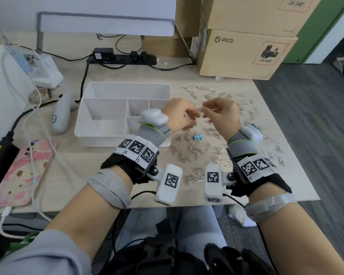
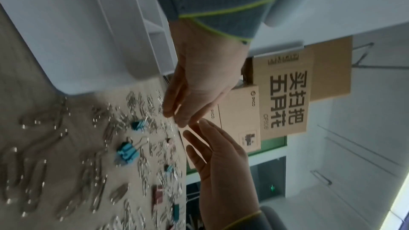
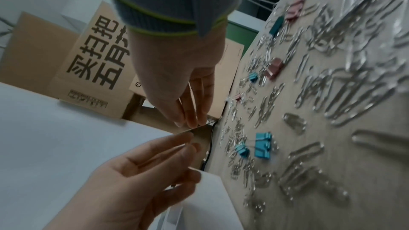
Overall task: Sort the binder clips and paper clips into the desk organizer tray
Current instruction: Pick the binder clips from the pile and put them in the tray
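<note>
My left hand (image 1: 194, 116) and right hand (image 1: 204, 111) meet fingertip to fingertip in the air, just right of the white organizer tray (image 1: 91, 108). Between them is a thin silver paper clip (image 3: 196, 128). The right hand (image 3: 190, 122) pinches one end of it. The left hand (image 3: 188, 142) pinches the other and holds more silver clips in its curled fingers. Many paper clips (image 1: 216, 155) lie scattered on the table under and right of the hands. Among them lie blue binder clips (image 1: 198, 137) (image 3: 263, 144) and pink binder clips (image 3: 274, 67).
Cardboard boxes (image 1: 242, 54) stand at the back right and a power strip (image 1: 123, 57) with cables runs behind the tray. A white controller (image 1: 62, 116) lies left of the tray, with a pink notebook (image 1: 22, 171) and a charging cable nearer me. The table's right edge (image 1: 286, 135) borders the clip pile.
</note>
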Demonstrator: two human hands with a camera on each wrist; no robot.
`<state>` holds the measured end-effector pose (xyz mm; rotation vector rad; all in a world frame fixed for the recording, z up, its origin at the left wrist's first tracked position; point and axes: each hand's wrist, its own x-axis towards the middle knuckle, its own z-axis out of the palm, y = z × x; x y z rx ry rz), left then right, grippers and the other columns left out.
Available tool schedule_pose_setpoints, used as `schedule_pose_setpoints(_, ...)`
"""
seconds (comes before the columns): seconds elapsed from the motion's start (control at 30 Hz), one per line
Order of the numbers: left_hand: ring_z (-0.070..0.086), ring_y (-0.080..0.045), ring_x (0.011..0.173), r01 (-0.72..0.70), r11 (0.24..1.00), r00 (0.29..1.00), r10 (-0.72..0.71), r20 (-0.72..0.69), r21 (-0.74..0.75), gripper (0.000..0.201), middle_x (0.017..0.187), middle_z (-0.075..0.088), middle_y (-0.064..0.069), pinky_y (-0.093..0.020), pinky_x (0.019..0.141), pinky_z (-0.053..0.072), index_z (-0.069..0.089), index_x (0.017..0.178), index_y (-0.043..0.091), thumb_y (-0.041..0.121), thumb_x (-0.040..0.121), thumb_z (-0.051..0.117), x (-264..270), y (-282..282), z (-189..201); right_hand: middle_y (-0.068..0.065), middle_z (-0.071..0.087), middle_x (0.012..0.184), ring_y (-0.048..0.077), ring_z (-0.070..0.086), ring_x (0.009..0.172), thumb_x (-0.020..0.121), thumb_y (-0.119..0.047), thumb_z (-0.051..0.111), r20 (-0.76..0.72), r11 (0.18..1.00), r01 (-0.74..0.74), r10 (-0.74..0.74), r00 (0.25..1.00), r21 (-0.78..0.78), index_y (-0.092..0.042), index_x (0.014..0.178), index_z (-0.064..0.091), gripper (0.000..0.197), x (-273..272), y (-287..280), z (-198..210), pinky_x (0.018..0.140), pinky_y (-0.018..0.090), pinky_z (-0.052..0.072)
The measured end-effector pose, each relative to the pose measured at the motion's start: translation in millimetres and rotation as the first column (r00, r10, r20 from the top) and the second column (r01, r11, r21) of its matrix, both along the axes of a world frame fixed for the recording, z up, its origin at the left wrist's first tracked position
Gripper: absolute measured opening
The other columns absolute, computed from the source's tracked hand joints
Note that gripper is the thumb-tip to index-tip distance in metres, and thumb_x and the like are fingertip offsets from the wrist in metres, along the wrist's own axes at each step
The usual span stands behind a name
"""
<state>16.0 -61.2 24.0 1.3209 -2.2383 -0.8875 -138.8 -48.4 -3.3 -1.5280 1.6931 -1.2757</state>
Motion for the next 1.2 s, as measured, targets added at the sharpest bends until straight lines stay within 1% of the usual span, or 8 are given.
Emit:
schedule_pose_setpoints(0.13, 0.062, -0.022, 0.102, 0.065, 0.998, 0.959, -0.055, 0.279, -0.026, 0.034, 0.113, 0.067, -0.007, -0.026, 0.084, 0.044, 0.065, 0.11, 0.012, 0.021, 0.078, 0.07, -28, 3, -15, 0.008, 0.066, 0.072, 0.004, 0.062, 0.05, 0.08, -0.005, 0.066, 0.015, 0.993, -0.001, -0.001, 1.0, 0.119, -0.009, 0.085, 0.067, 0.006, -22, 13, -10, 0.053, 0.019, 0.053)
schedule_pose_setpoints(0.37, 0.064, -0.03, 0.092, -0.068, 0.996, 0.937, 0.083, 0.341, -0.057, 0.018, 0.101, 0.07, -0.012, -0.029, 0.07, 0.044, 0.069, 0.095, 0.01, 0.004, 0.08, 0.06, -50, 0, -42, 0.004, 0.064, 0.069, -0.001, 0.061, 0.044, 0.081, -0.003, 0.065, 0.095, 0.967, 0.006, -0.031, 0.995, 0.255, 0.001, 0.094, 0.068, 0.013, -46, 31, -22, 0.051, 0.019, 0.053)
schedule_pose_setpoints(0.53, 0.065, -0.028, 0.09, -0.093, 0.994, 0.971, 0.104, 0.214, -0.059, 0.017, 0.095, 0.073, -0.013, -0.028, 0.073, 0.046, 0.073, 0.089, 0.007, 0.003, 0.08, 0.059, -49, -1, -40, 0.01, 0.064, 0.073, 0.001, 0.062, 0.043, 0.083, 0.001, 0.062, 0.223, 0.965, -0.009, -0.051, 0.973, 0.261, 0.006, 0.096, 0.065, 0.014, -51, 35, -21, 0.051, 0.016, 0.054)
schedule_pose_setpoints(0.7, 0.059, 0.002, 0.046, -0.113, 0.993, 0.975, 0.118, -0.189, 0.035, 0.008, 0.077, 0.072, -0.019, -0.024, 0.065, 0.056, 0.072, 0.083, 0.004, 0.004, 0.075, 0.07, -52, -2, -26, 0.018, 0.068, 0.085, 0.014, 0.068, 0.055, 0.093, -0.012, 0.052, 0.425, 0.954, -0.065, -0.069, 0.903, 0.292, 0.004, 0.094, 0.063, 0.019, -44, 33, -15, 0.063, 0.024, 0.06)
schedule_pose_setpoints(0.83, 0.069, -0.024, 0.068, -0.09, 0.996, 0.958, 0.093, -0.272, 0.023, 0.012, 0.077, 0.072, -0.018, -0.033, 0.073, 0.057, 0.072, 0.085, 0.007, 0.007, 0.072, 0.073, -61, 0, -17, 0.017, 0.067, 0.085, 0.029, 0.069, 0.068, 0.099, -0.023, 0.042, 0.671, 0.929, -0.187, -0.083, 0.737, 0.32, 0.006, 0.102, 0.06, 0.034, -34, 28, -7, 0.074, 0.032, 0.061)
schedule_pose_setpoints(0.9, 0.067, -0.018, 0.066, -0.061, 0.998, 0.961, 0.067, -0.268, 0.031, 0.015, 0.078, 0.072, -0.016, -0.029, 0.073, 0.055, 0.073, 0.086, 0.01, 0.008, 0.071, 0.074, -64, 1, -15, 0.017, 0.066, 0.086, 0.027, 0.069, 0.064, 0.099, -0.02, 0.043, 0.761, 0.935, -0.191, -0.113, 0.639, 0.3, 0.007, 0.107, 0.059, 0.033, -32, 26, -7, 0.077, 0.035, 0.06)
schedule_pose_setpoints(1.07, 0.064, -0.012, 0.055, -0.116, 0.991, 0.901, 0.135, -0.412, 0.07, 0.011, 0.078, 0.069, -0.014, -0.03, 0.067, 0.06, 0.071, 0.088, 0.002, 0.005, 0.078, 0.068, -61, -3, -13, 0.009, 0.055, 0.071, 0.013, 0.058, 0.046, 0.095, -0.012, 0.048, 0.803, 0.93, -0.111, -0.236, 0.547, 0.349, -0.001, 0.08, 0.06, 0.022, -32, 23, -8, 0.044, 0.015, 0.048)
schedule_pose_setpoints(1.2, 0.066, -0.024, 0.09, -0.295, 0.952, 0.953, 0.287, -0.1, -0.075, 0.019, 0.104, 0.071, -0.008, -0.033, 0.086, 0.053, 0.071, 0.098, 0.013, 0.013, 0.079, 0.066, -51, -20, -23, -0.001, 0.047, 0.054, 0.004, 0.041, 0.032, 0.097, -0.017, 0.041, 0.822, 0.9, -0.119, -0.321, 0.471, 0.42, -0.008, 0.072, 0.053, 0.029, -41, 22, -11, 0.03, 0.011, 0.028)
